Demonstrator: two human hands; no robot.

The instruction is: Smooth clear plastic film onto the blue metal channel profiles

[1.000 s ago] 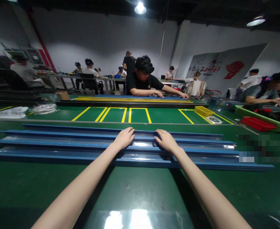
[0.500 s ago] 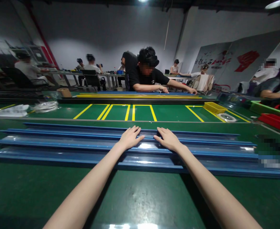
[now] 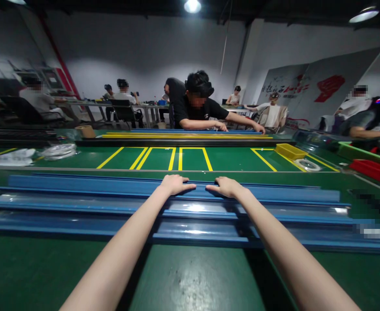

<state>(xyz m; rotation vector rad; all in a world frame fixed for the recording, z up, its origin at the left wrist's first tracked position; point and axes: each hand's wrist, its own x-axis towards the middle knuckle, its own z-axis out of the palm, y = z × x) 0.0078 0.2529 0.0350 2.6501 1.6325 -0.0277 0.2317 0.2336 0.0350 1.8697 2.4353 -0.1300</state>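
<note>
Long blue profile strips lie side by side across the green table [image 3: 196, 276]. My left hand [image 3: 174, 185] grips the farthest full strip, a blue profile [image 3: 86, 185], with its fingers over the far edge and thumb along the near face. Farther right on this same strip, my right hand [image 3: 226, 187] holds it in a matching way, thumb pointing inward. This strip is tipped, its flat blue side facing me. Nearer to me, under my forearms, are a shiny, clear-looking blue profile [image 3: 79, 203] and a front blue profile [image 3: 63, 224]. My fingertips are partly hidden behind the tipped strip.
Yellow tape lines [image 3: 177, 159] mark the table beyond. A yellow bin [image 3: 290, 151], a red bin [image 3: 373, 171] and a white coil [image 3: 307, 165] are at right; wrapped coils [image 3: 59, 151] at left. A co-worker [image 3: 202, 103] leans over strips opposite.
The far blue profile has tipped up between my hands, turning its flat side toward me. My fingers have closed over its far edge. The camera view has tilted slightly upward.
</note>
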